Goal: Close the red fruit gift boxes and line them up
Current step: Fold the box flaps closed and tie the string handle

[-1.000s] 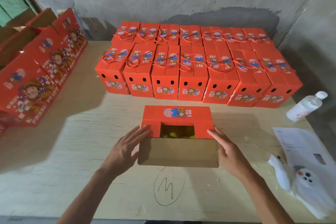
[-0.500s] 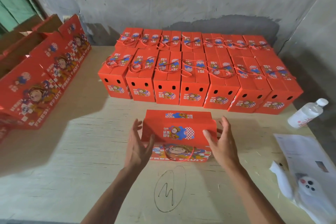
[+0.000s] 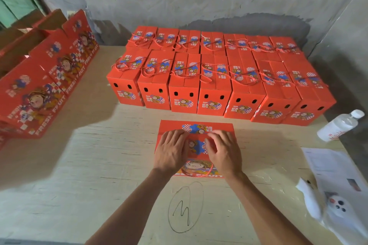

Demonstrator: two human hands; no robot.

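i see both hands flat on the box (image 3: 196, 125) top: left hand (image 3: 171, 152) and right hand (image 3: 224, 152) spread open, pressing, gripping nothing, behind it the rows (image 3: 215, 77).

A clear plastic water bottle (image 3: 340, 125) with a white cap lies at the right edge of the pale wooden table (image 3: 83, 175), printed paper sheets (image 3: 330, 167) and a white plastic bag (image 3: 336, 213) lie nearer along that edge, and a circled pen mark (image 3: 184, 208) occupies the near centre.
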